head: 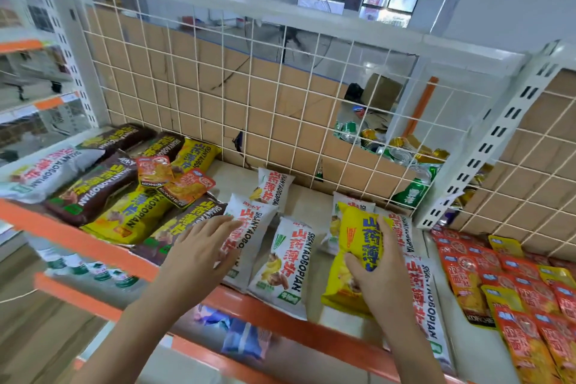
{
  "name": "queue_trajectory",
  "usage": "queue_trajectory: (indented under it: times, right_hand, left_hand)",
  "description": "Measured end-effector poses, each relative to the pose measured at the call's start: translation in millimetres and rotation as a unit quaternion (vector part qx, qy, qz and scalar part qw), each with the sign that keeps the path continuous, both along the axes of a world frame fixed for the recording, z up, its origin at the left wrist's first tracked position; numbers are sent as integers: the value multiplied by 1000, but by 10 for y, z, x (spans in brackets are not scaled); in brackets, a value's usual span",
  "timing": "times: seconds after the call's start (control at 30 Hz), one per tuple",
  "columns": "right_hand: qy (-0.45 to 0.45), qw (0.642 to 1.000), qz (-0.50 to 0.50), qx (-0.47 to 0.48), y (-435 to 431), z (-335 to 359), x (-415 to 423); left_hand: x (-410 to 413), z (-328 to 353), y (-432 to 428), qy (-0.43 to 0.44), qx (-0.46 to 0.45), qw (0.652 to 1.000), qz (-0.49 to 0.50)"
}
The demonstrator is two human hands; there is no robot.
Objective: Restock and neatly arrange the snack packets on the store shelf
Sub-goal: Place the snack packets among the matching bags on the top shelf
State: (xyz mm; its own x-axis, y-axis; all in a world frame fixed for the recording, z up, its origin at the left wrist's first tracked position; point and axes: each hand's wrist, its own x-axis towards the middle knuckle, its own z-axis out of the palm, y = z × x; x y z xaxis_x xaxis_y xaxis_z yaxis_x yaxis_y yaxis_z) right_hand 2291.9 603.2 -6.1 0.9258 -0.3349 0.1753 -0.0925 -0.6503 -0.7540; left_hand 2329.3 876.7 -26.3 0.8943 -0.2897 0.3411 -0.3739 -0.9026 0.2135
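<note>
My right hand (381,271) grips a yellow snack packet (355,256) just above the shelf, over white packets lying at the right. My left hand (202,246) rests with straight fingers on a white snack packet (246,227) in the middle of the shelf. Another white packet (285,268) lies beside it, and a third (274,187) sits farther back. Brown and yellow packets (124,215) are piled at the left, with two small orange sachets (174,178) on top.
The shelf (230,174) has an orange front rail (93,246) and a white wire-grid back (249,97). Orange and yellow sachets (514,290) fill the neighbouring bay on the right. Green and gold cans (402,153) sit behind the grid. Lower shelves hold more goods.
</note>
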Motion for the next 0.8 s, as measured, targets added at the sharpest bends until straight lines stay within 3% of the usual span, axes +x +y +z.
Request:
queue_trajectory:
  times: [0.23,0.53,0.8]
  right_hand:
    - [-41,997,54,34,22,133,162]
    - [-21,993,109,32,474,82,367]
    - [-32,995,82,42,1173,119,798]
  left_hand:
    - [-94,-20,324,-22,-4,998,55]
    - [19,-70,695,-20,-37,995,86]
    - [700,37,1122,18,-33,999,13]
